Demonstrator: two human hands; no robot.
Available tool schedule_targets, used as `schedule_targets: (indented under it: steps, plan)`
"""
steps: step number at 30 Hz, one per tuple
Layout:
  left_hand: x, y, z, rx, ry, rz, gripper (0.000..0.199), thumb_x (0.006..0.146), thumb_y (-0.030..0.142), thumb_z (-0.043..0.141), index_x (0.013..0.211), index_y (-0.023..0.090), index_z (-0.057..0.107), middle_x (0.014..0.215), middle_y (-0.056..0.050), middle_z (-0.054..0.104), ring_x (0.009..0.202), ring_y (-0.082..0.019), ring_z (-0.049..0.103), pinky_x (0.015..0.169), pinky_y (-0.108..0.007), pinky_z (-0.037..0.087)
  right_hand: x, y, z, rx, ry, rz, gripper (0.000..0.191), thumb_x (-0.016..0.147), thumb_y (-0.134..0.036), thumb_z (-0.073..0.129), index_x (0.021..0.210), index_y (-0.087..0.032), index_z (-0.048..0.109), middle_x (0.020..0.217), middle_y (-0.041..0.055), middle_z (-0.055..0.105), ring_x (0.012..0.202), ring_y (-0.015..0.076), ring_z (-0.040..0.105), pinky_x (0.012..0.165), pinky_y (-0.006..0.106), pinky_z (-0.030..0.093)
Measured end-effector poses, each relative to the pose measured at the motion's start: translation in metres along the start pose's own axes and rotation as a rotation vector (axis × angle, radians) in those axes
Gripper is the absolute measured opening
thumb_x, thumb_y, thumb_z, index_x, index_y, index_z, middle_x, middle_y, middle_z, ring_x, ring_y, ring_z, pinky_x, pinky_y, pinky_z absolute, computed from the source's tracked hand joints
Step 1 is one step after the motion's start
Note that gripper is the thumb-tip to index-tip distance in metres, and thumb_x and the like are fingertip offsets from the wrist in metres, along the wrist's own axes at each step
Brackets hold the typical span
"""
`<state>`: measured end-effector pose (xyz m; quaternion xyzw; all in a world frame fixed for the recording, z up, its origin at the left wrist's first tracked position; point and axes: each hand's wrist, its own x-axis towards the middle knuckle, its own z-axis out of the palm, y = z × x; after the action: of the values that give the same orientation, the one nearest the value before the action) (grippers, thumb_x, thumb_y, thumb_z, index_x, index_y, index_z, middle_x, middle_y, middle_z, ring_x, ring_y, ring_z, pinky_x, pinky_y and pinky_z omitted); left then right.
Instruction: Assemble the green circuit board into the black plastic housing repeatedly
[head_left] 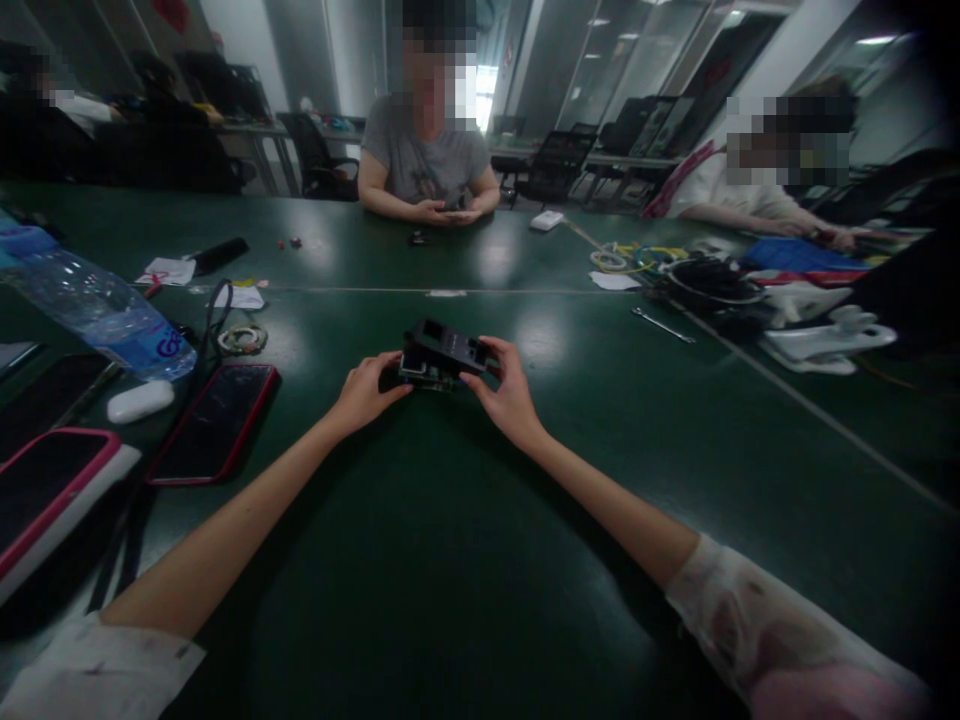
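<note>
Above the middle of the green table, my left hand (367,393) grips the left end of a circuit board (427,378) between thumb and fingers. A black plastic cover (448,345) with openings in its top lies tilted over the board, its right end lower than its left. At that right end my right hand (511,397) pinches the cover, thumb in front and fingers behind. The board's back part is hidden under the cover. Whether the two parts are joined I cannot tell.
Left of my arm lie a red-edged phone (214,425), a white case (141,401), a pink-edged phone (52,480) and a tipped water bottle (112,310). A wrench (663,325) and tangled cables (705,285) lie to the right. A person (427,160) sits opposite; another person (757,195) works at the right.
</note>
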<state>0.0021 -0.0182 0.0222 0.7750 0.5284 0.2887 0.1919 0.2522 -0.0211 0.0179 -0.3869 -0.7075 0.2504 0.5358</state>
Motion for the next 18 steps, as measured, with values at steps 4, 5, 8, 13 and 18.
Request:
schedule_targets:
  steps: [4,5,8,13,18]
  plan:
    - [-0.001,0.006,-0.002,-0.018,-0.024,-0.040,0.052,0.087,0.034,0.065,0.134,0.022,0.047,0.131,-0.011,0.061,0.123,-0.030,0.054,0.100,-0.052,0.042,-0.001,-0.001,-0.002,-0.097,0.154,-0.009,0.049,0.086,-0.032,0.065,0.129,-0.028,0.041,0.129,0.0085,0.051,0.119,0.0239,0.055,0.103,0.046,0.049]
    - [-0.001,0.007,-0.003,-0.021,-0.027,-0.050,0.052,0.087,0.034,0.065,0.135,0.021,0.047,0.131,-0.011,0.060,0.123,-0.030,0.053,0.101,-0.051,0.042,-0.001,0.000,-0.003,-0.128,0.190,-0.005,0.049,0.086,-0.031,0.064,0.128,-0.027,0.041,0.129,0.0088,0.050,0.118,0.0239,0.055,0.103,0.046,0.049]
    - [-0.002,0.007,-0.003,-0.019,-0.027,-0.054,0.054,0.087,0.035,0.065,0.135,0.020,0.047,0.130,-0.011,0.061,0.123,-0.030,0.053,0.102,-0.051,0.041,0.000,0.003,-0.006,-0.197,0.255,0.022,0.047,0.085,-0.028,0.065,0.126,-0.025,0.041,0.126,0.0098,0.051,0.116,0.0246,0.056,0.102,0.047,0.049]
    - [-0.001,0.004,-0.002,-0.013,-0.034,-0.050,0.055,0.087,0.038,0.064,0.137,0.023,0.046,0.130,-0.010,0.061,0.124,-0.030,0.052,0.103,-0.051,0.040,0.001,0.015,-0.007,-0.245,0.265,0.088,0.046,0.081,-0.023,0.065,0.121,-0.022,0.043,0.120,0.0107,0.055,0.113,0.0254,0.057,0.100,0.050,0.048]
    - [-0.001,0.003,-0.002,-0.001,-0.028,-0.053,0.056,0.086,0.039,0.065,0.136,0.022,0.046,0.130,-0.010,0.061,0.123,-0.030,0.052,0.102,-0.051,0.041,0.002,0.029,-0.007,-0.256,0.269,0.173,0.044,0.078,-0.022,0.067,0.116,-0.022,0.044,0.115,0.0109,0.056,0.108,0.0259,0.058,0.098,0.052,0.049]
